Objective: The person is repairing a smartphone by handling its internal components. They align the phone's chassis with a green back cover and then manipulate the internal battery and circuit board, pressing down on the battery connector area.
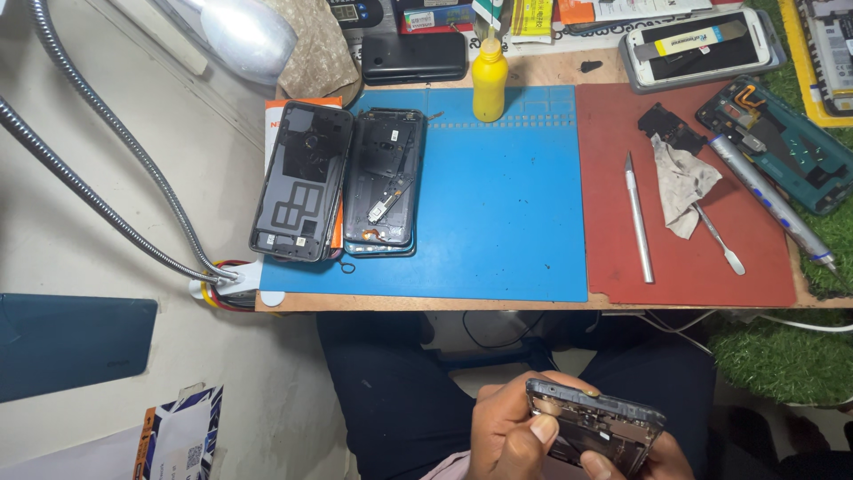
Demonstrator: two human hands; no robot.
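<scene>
Down over my lap, at the bottom of the head view, I hold an opened dark phone body (593, 428) with its inner parts showing. My left hand (511, 436) wraps its left end, thumb pressed on the top face. My right hand (653, 458) supports its right end from below, mostly hidden under the phone. On the blue mat (506, 204) above lie a black back cover (300, 182) and a second opened phone (384, 178), side by side at the left.
A yellow bottle (490, 80) stands at the blue mat's far edge. The red mat (622, 249) carries a craft knife (639, 218), a dirty cloth (680, 182), a metal spudger (720, 240) and a grey pen-shaped driver (769, 200). A teal opened phone (786, 142) lies at right. Flexible lamp arms (98, 178) curve at left.
</scene>
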